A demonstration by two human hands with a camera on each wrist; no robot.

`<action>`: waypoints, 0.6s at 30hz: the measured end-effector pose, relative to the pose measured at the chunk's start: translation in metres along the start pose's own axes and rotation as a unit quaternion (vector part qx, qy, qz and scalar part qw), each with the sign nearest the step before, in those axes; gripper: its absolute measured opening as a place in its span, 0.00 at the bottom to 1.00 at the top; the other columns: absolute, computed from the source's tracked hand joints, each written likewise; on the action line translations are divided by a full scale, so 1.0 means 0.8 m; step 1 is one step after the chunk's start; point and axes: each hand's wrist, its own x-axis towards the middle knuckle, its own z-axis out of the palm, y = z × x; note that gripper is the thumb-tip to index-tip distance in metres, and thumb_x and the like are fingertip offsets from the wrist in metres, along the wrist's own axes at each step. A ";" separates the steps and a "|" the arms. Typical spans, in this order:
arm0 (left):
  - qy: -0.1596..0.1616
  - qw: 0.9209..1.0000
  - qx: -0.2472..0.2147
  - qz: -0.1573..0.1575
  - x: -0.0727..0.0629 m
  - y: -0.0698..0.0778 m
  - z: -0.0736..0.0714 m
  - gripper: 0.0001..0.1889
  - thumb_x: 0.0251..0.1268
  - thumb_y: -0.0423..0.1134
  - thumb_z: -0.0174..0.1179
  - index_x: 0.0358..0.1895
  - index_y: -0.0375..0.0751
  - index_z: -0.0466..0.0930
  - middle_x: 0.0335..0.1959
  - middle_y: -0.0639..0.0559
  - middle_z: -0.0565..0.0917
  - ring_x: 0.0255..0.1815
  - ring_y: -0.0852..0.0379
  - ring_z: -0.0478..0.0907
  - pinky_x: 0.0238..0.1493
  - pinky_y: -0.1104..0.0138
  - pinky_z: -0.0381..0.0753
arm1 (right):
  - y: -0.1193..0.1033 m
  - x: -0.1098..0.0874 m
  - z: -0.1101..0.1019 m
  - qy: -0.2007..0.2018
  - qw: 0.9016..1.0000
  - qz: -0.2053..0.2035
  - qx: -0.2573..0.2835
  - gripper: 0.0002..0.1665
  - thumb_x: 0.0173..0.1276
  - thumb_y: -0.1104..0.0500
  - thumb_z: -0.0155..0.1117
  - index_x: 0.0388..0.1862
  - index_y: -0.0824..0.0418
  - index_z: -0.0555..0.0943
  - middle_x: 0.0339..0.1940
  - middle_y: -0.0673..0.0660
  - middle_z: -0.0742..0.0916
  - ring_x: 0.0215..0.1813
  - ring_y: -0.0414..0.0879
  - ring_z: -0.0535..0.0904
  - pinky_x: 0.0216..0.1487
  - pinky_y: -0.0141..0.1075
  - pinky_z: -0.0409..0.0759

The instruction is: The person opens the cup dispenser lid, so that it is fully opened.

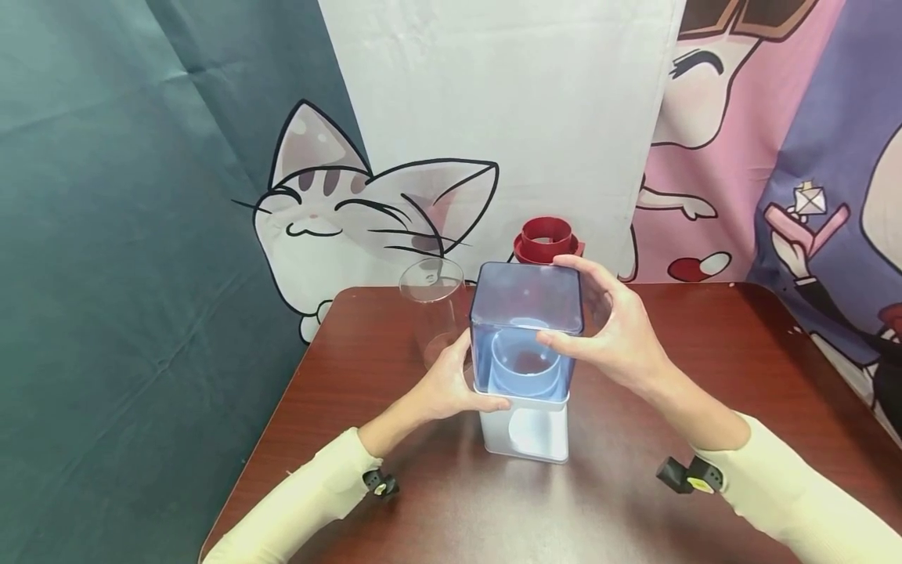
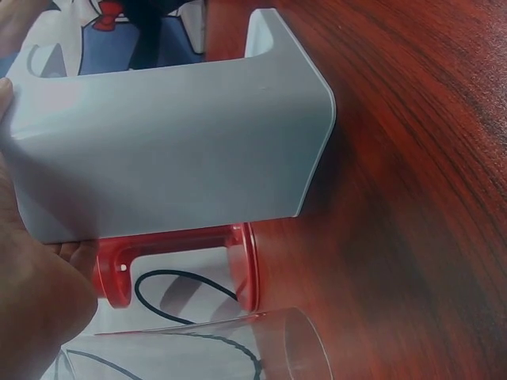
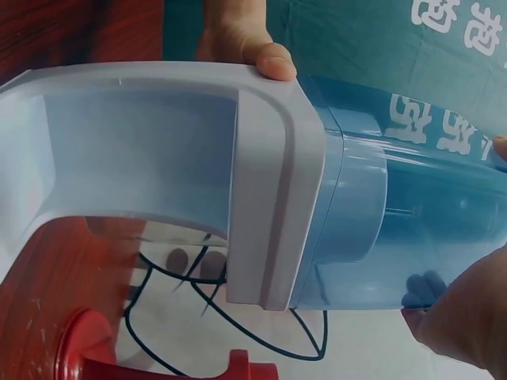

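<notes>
"Taking twelve as straight ahead, what's nearest?"

"The white stand (image 1: 496, 431), upright at the brown table (image 1: 620, 501). Whether its foot touches the wood, I can't tell. At its ten o'clock, the left hand (image 1: 445, 384) grips it near the top, thumb across the front edge."

"And above that?"

"A see-through blue container (image 1: 521, 294), its lower rim meeting the stand's top. The right hand (image 1: 627, 337) grips it from two o'clock, thumb on the near face, a finger along the far top edge."

"Beyond the hands?"

"A clear cylinder (image 1: 435, 317) stands at the stand's eleven o'clock. Farther off, about twelve, there's a red stand (image 1: 544, 251) with a round ring on top, half hidden by the container."

"Behind everything?"

"A cloth with a smiling cat (image 1: 320, 251) printed at eleven."
</notes>
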 end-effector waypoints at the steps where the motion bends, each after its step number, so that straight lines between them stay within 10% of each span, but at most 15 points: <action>1: 0.001 1.000 0.002 0.000 0.000 -0.001 0.000 0.55 0.39 0.35 0.89 0.75 0.43 0.66 0.61 0.52 0.84 0.61 0.55 0.81 0.68 0.57 0.79 | -0.001 0.000 -0.001 0.001 1.000 -0.001 0.005 0.51 0.54 0.70 0.84 0.77 0.54 0.74 0.65 0.54 0.83 0.59 0.48 0.82 0.62 0.29 0.81; 18: -0.002 0.999 -0.035 0.001 0.001 -0.001 0.002 0.56 0.40 0.30 0.87 0.77 0.37 0.63 0.64 0.44 0.81 0.61 0.51 0.82 0.67 0.57 0.80 | -0.025 0.004 -0.022 0.040 0.986 -0.032 0.158 0.51 0.46 0.86 0.74 0.73 0.66 0.76 0.61 0.64 0.84 0.58 0.52 0.81 0.56 0.31 0.83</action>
